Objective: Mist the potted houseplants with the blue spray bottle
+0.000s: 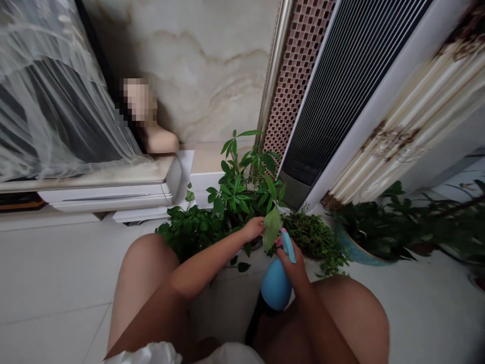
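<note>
My left hand [253, 229] reaches forward with its fingers closed on the edge of a broad light-green leaf [272, 228]. In my right hand [294, 260] is a blue spray bottle [276, 284], gripped round its neck below the light-blue and pink spray head [288, 245]. The nozzle end is right beside the leaf. Behind both hands stands a tall leafy potted plant [238, 189]. A low bushy plant [197, 227] is to the left, and a small-leaved trailing plant [314, 235] to the right.
A blue planter [359, 250] with dark foliage stands at the right, below a cream curtain [394, 136]. Behind the plants is a tall white appliance with a slatted dark front [344, 81]. A white low cabinet [109, 197] with a mannequin-like bust [161, 140] is at the left.
</note>
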### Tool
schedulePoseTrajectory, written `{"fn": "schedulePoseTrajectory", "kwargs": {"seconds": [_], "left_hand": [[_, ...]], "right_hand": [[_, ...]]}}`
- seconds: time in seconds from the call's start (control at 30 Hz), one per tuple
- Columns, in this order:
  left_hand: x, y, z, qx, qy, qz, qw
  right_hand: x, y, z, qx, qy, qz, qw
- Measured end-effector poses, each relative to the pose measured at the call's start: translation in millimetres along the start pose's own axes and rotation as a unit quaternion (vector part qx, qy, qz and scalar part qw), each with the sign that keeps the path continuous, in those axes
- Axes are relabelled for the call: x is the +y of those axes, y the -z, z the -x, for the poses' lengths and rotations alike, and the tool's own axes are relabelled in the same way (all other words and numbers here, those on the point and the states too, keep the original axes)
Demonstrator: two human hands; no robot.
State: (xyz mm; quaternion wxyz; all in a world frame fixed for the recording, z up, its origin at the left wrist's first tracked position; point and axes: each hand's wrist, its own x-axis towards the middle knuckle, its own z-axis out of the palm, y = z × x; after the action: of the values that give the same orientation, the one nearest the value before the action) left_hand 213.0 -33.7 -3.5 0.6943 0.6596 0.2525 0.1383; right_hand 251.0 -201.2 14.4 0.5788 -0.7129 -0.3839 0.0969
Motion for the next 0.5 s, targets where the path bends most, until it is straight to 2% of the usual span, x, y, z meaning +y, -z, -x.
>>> {"fn": "schedulePoseTrajectory", "kwargs": {"seconds": [0.2, 0.5], "left_hand": [[-25.1, -5.5, -1.0, 0.019, 0.006, -0.006, 1.000], [-19.8, -22.5, 6.6, 0.013, 0.000, 0.016, 1.000]], "right_hand": [[-1.0, -8.4, -4.8, -0.001, -0.032, 0.001, 0.999], [9.7, -20.3, -18.9, 0.015, -0.071, 0.057, 0.996]]}}
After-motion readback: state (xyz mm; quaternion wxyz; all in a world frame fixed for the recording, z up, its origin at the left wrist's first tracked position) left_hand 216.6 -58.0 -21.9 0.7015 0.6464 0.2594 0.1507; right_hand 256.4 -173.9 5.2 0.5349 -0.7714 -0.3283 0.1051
